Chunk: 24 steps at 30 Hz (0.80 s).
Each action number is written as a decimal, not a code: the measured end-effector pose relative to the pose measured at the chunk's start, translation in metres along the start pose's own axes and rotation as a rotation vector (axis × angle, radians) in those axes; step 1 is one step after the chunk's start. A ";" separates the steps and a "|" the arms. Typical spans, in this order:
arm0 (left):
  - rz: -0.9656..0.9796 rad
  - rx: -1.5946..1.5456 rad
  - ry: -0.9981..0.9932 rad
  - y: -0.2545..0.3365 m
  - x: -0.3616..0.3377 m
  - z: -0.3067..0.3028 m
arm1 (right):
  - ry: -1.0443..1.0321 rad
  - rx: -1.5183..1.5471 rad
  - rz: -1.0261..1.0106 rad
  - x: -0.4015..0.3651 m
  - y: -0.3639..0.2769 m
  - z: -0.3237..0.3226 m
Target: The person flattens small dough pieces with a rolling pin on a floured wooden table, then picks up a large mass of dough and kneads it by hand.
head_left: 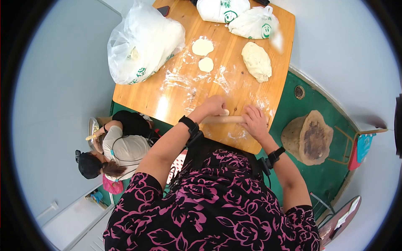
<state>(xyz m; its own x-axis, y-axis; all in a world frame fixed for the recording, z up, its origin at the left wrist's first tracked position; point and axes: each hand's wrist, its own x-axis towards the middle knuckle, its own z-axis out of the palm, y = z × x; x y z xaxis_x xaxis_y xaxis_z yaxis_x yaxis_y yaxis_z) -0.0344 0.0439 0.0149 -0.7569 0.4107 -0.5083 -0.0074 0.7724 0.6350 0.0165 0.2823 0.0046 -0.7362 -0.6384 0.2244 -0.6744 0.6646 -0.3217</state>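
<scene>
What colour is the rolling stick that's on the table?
The rolling pin is plain pale tan, like light wood. The head view shows it best.

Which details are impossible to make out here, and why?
In the head view:
Small dough piece: partly hidden by left hand.
Rolling pin: right end under right hand.
Large plastic bag: contents blurred by cloudy film.
Topmost white bag: upper part cut off by picture edge.
</scene>
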 end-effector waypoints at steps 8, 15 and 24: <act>0.123 0.309 -0.178 0.017 0.011 -0.001 | -0.023 -0.019 0.046 0.003 -0.003 -0.003; -0.064 0.094 0.106 0.007 -0.004 -0.004 | -0.054 -0.161 0.143 0.042 0.013 0.005; -0.112 0.028 0.138 0.001 -0.008 -0.006 | -0.049 -0.128 0.146 0.033 0.010 0.005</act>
<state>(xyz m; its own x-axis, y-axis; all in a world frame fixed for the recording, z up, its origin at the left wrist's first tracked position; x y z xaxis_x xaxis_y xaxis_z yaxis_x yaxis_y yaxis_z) -0.0320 0.0387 0.0234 -0.8350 0.2522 -0.4891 -0.0799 0.8239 0.5611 -0.0143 0.2656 0.0044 -0.8252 -0.5477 0.1381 -0.5646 0.7934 -0.2275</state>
